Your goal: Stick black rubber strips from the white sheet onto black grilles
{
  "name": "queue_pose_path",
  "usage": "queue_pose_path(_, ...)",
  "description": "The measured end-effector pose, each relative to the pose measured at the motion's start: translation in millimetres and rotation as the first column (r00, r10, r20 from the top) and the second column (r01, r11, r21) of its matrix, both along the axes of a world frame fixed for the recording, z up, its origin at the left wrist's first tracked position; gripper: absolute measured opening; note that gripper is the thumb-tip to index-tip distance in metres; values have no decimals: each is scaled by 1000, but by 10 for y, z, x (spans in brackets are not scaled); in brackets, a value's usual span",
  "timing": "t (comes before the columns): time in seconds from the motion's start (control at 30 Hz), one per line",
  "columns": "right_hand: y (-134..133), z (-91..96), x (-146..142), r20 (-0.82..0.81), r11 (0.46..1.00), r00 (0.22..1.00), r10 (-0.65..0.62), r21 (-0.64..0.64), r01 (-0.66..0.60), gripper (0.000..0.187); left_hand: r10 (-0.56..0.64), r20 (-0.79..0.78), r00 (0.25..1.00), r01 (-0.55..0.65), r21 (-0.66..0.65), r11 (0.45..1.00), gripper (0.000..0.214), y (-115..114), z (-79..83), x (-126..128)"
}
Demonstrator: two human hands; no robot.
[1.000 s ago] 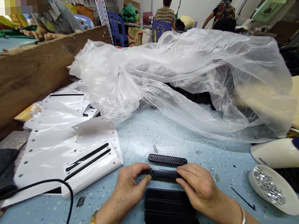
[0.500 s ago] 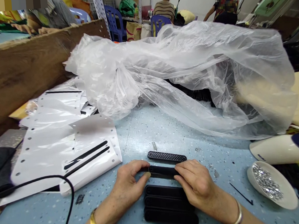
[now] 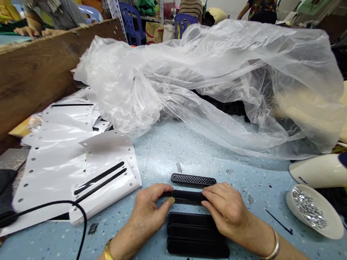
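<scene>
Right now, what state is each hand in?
Left hand: closed, thumb and finger pinching the left end of a black strip.
Right hand: closed, holding the right end of the same black strip.

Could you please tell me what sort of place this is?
Probably a workshop or small factory: matching black bars, a bowl of small metal parts, and other people beyond the plastic sheeting suggest it.

2 forearms (image 3: 255, 231) angle inward, left grip (image 3: 149, 206) and right grip (image 3: 227, 206) pinching with thumbs (image 3: 166, 208) below fingers (image 3: 216, 192).
</scene>
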State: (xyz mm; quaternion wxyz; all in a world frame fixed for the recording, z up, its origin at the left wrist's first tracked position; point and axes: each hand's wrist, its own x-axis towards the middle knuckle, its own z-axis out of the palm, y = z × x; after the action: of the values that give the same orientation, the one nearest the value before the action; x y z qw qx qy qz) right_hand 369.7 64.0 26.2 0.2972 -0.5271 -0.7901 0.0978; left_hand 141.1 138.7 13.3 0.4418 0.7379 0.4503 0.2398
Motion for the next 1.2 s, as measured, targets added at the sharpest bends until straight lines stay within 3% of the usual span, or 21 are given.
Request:
queue_pose_path(0.57, -15, 52, -15, -19, 1000, 1000, -24, 6, 24, 21, 10, -7, 1000, -11, -16, 1000, 18, 6, 74, 7)
queue_pose_path(1.2, -44, 36, 9, -57, 998, 998, -25, 57, 29, 21, -1, -4, 1000, 1, -9, 1000, 17, 15, 47, 8)
